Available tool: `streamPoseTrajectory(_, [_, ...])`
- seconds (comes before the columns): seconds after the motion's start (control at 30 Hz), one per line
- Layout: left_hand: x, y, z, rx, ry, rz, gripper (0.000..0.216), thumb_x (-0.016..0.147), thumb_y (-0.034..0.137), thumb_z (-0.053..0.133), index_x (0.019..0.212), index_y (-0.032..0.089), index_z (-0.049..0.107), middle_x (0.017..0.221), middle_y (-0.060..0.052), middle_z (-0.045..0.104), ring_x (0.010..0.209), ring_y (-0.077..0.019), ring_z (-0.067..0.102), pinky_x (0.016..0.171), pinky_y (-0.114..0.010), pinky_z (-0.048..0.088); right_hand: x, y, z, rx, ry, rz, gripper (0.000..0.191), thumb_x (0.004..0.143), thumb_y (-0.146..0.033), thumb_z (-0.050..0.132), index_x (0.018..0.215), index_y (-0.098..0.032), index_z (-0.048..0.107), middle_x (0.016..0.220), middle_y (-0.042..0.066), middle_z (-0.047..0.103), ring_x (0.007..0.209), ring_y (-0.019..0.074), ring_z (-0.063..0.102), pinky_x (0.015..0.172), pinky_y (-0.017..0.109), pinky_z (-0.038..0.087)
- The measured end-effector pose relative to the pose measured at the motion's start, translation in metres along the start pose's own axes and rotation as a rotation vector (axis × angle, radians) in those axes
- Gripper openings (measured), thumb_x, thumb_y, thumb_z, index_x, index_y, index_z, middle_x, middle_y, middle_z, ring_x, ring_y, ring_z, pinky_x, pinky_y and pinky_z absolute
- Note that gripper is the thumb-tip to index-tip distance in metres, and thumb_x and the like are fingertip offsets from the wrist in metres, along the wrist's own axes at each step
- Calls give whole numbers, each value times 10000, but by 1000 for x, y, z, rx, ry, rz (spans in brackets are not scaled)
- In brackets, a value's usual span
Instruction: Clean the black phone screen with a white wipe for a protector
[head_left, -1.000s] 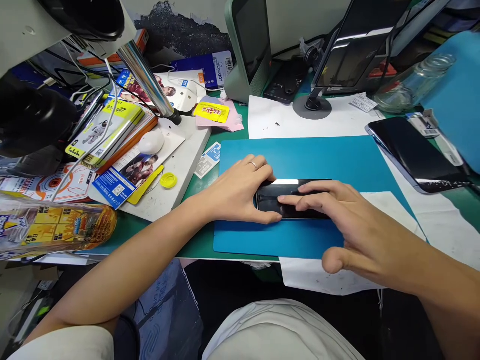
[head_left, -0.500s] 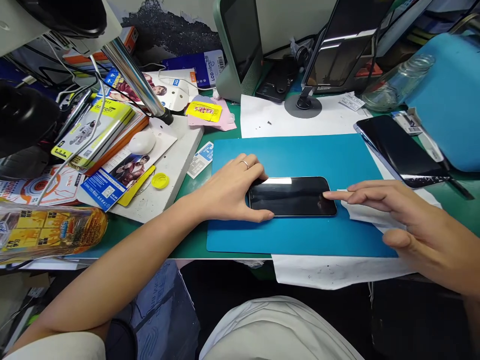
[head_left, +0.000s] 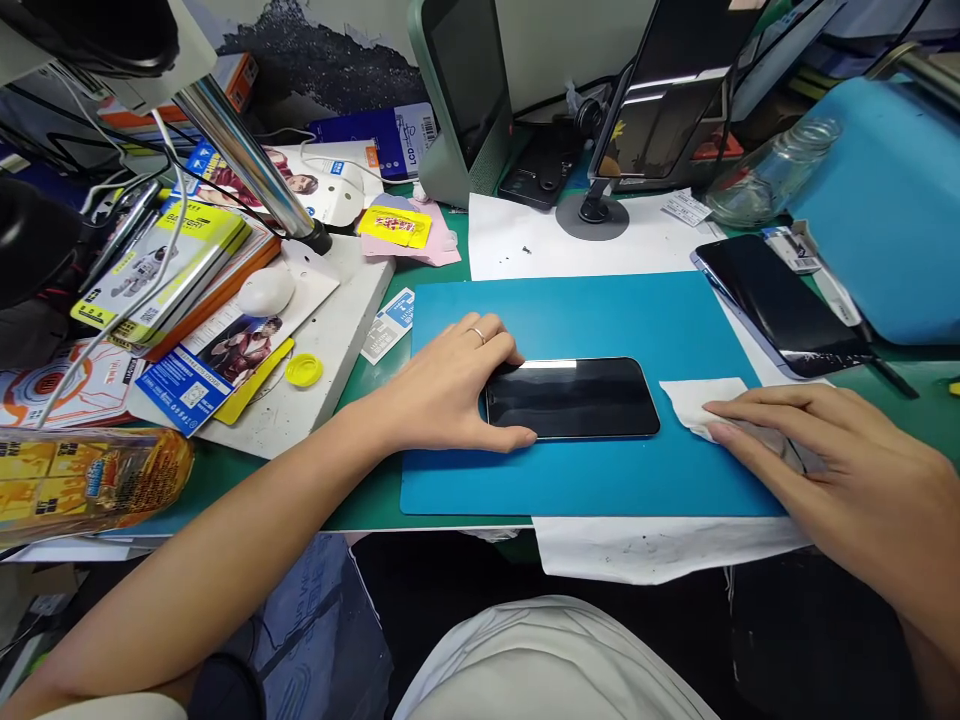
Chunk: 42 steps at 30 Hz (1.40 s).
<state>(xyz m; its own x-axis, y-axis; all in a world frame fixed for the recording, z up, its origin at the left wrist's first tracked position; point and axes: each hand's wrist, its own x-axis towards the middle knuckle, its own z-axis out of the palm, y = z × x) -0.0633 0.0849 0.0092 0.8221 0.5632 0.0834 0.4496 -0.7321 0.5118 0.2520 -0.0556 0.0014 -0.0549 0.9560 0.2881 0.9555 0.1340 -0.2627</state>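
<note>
A black smartphone [head_left: 574,398] lies screen up, lengthwise across a blue mat [head_left: 540,480]. My left hand [head_left: 465,385] grips its left end, thumb along the near edge and fingers at the far edge. To the right of the phone, my right hand [head_left: 832,450] pinches a white wipe or tissue [head_left: 694,400] between thumb and fingers. Part of that tissue rests on the mat and part is hidden under the hand. Its tip lies a little way off the phone's right end.
Another phone [head_left: 784,300] lies at the right, near a glass jar [head_left: 772,170]. Behind the mat stand a tablet on a stand [head_left: 645,120] and a green-framed screen [head_left: 469,90]. Boxes [head_left: 165,260] and a lamp post [head_left: 247,150] crowd the left. White paper [head_left: 660,550] overhangs the front edge.
My right hand has left the phone's right end, moved right and closed on the white tissue. My left hand stays on the phone. The whole view has shifted slightly.
</note>
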Motion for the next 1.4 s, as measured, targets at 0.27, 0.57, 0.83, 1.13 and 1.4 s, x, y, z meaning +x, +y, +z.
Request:
streamPoseTrajectory(0.27, [1,0,-1,-3,-3,3,503,797,571,752,1062,184,569,1067,-95,572,995,-293,531,853,-429,475,18,-11,5,-11,160,-115,124,958,-314,628,968,-216,702,962,47,746,860,220,707,812,357,545])
streamPoseTrajectory(0.57, [1,-1,0,8,10,16,501,781,582,762,1034,190,579,1044,-86,575,976,-287,535,855,-425,473,20,-30,22,128,18,-429,400,942,-186,642,1336,-249,624,1203,81,717,1113,273,675,983,446,534])
streamPoseTrajectory(0.83, [0,-3,-1,2,29,34,510,777,580,768,1038,179,592,1032,-90,578,965,-283,538,835,-413,471,25,-38,25,24,-63,-400,470,987,-351,576,1438,-219,554,1346,132,650,1222,332,615,1012,489,498])
streamPoseTrajectory(1.13, [1,-2,0,19,24,35,508,781,578,765,1045,179,593,1036,-92,577,966,-286,538,830,-415,468,25,-51,23,-38,-71,-335,453,1001,-393,540,1396,-174,575,1367,148,641,1206,329,622,985,471,502])
streamPoseTrajectory(1.4, [1,-5,0,4,26,46,511,792,596,746,1054,185,592,1036,-87,572,975,-287,546,836,-417,468,19,-61,17,-66,-66,-331,399,1007,-374,536,1338,-166,615,1260,127,694,1097,295,662,916,430,525])
